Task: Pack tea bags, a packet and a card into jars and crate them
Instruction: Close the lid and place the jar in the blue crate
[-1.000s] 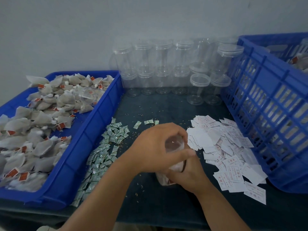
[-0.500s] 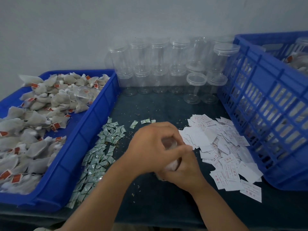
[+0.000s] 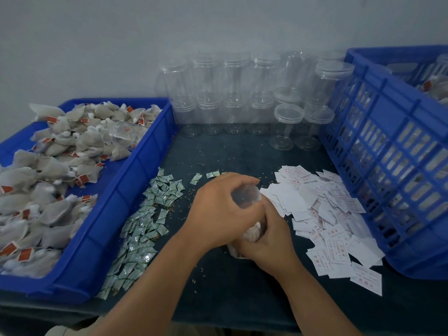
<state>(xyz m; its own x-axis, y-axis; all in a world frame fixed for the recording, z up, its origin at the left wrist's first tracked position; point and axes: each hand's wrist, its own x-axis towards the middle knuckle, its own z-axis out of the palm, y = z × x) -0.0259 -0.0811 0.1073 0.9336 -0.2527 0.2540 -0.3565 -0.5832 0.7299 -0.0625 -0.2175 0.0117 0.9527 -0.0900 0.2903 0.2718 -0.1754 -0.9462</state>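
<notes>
A clear jar (image 3: 246, 198) of tea bags (image 3: 253, 232) is being held mid-table. Its top is being gripped by the left hand (image 3: 218, 212) and its body by the right hand (image 3: 269, 241). The lid is probably being twisted shut, which is best done level on a steadied jar.

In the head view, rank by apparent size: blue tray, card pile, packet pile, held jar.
1. blue tray
2. card pile
3. packet pile, slightly smaller
4. held jar, largely hidden by left hand and right hand
</notes>
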